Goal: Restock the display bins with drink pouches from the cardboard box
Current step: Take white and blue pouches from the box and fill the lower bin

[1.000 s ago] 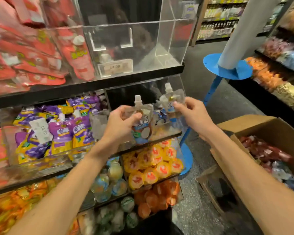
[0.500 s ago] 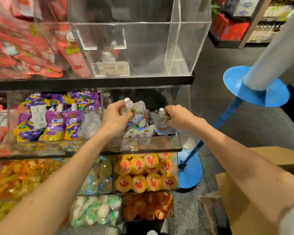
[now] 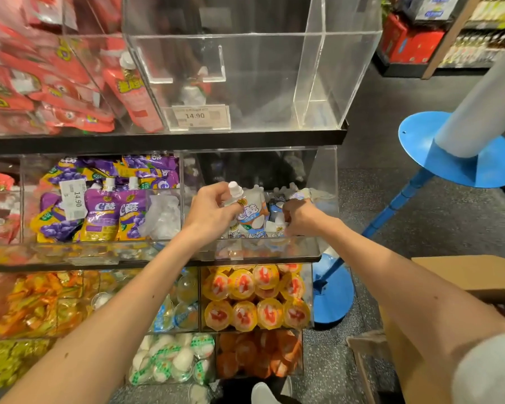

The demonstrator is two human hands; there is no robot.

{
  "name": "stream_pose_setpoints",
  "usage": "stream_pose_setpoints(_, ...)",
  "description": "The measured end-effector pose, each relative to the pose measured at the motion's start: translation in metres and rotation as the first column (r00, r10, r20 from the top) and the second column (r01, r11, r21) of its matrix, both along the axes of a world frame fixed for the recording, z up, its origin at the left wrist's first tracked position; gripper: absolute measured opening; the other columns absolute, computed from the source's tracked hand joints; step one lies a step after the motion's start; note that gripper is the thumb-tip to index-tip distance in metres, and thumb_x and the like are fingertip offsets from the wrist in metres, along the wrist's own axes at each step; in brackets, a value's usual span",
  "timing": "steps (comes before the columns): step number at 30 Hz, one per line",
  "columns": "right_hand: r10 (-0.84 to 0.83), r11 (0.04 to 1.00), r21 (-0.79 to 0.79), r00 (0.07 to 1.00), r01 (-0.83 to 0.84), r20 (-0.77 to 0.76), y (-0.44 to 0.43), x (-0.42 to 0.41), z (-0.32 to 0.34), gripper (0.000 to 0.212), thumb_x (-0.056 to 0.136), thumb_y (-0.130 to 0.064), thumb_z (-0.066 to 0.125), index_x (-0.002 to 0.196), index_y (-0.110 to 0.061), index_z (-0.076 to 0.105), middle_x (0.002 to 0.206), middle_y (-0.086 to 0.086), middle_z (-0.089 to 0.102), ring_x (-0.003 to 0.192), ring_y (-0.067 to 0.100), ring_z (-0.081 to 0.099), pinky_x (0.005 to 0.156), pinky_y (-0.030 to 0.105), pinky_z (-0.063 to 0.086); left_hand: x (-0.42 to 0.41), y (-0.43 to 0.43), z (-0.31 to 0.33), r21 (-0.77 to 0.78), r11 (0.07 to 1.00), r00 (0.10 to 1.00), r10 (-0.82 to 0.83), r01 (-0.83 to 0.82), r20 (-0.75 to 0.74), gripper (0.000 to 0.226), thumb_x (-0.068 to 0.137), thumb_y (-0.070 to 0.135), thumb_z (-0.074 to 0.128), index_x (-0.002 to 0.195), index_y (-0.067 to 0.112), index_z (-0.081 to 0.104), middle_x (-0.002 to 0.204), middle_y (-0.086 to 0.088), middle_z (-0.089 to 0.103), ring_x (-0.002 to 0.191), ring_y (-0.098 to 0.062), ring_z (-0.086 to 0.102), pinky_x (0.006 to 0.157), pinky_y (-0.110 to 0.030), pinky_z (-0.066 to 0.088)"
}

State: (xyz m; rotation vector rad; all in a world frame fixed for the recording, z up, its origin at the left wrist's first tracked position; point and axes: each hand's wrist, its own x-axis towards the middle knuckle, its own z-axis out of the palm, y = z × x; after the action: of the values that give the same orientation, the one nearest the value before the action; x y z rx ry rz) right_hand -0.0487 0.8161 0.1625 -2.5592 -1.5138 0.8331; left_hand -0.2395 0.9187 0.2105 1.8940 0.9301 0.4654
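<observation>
Clear acrylic formed the display bin [image 3: 318,249] at the centre of the head view. Inside it the left hand [image 3: 213,211] pinched an upright pouch [image 3: 250,211] just below its white cap. At its three o'clock the right hand [image 3: 301,218], fingers curled, gripped a second pouch [image 3: 276,227] lower down. The cardboard box [image 3: 464,275] sat at four o'clock.

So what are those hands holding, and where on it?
The left hand pinches a white drink pouch just below its cap. The right hand grips a second pouch; where exactly is hidden.
</observation>
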Motion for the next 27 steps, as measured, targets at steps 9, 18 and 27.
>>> stream_pose_setpoints(9, -0.001, 0.998, 0.055, 0.978, 0.013, -0.208, -0.019, 0.017, 0.068, 0.06, 0.075, -0.019, 0.084, 0.129, -0.019, 0.058, 0.122, -0.006, 0.06, 0.107, 0.015, 0.059, 0.083, 0.023, 0.049, 0.024, 0.0, 0.014, 0.104, 0.989, 0.995, -0.099, 0.101, -0.025, 0.025, 0.086, 0.018, 0.074, 0.11, 0.024, 0.07, 0.101, 0.005, 0.07, 0.097, -0.01, 0.064, 0.079, -0.028, 0.051)
stream_pose_setpoints(18, 0.029, 0.996, 0.071, 0.95, -0.053, 0.31, -0.042, 0.014, 0.105, 0.024, 0.087, -0.015, 0.07, 0.11, -0.009, 0.064, 0.107, 0.015, 0.065, 0.095, 0.031, 0.064, 0.07, 0.034, 0.045, 0.1, -0.034, 0.009, 0.27, 0.869, 0.91, -0.395, 0.415, -0.127, 0.008, 0.08, 0.016, 0.071, 0.088, 0.015, 0.072, 0.083, -0.001, 0.071, 0.08, -0.02, 0.066, 0.076, -0.045, 0.055)
stream_pose_setpoints(27, 0.169, 0.982, 0.007, 0.907, -0.186, 0.385, -0.027, 0.0, 0.066, 0.029, 0.097, -0.005, 0.052, 0.125, -0.001, 0.06, 0.121, 0.017, 0.064, 0.107, 0.033, 0.064, 0.081, 0.036, 0.048, 0.111, -0.024, -0.029, 0.246, 0.839, 0.826, -0.348, 0.485, -0.443, 0.015, 0.079, 0.024, 0.081, 0.089, 0.016, 0.075, 0.087, -0.007, 0.072, 0.089, -0.028, 0.066, 0.077, -0.039, 0.054)
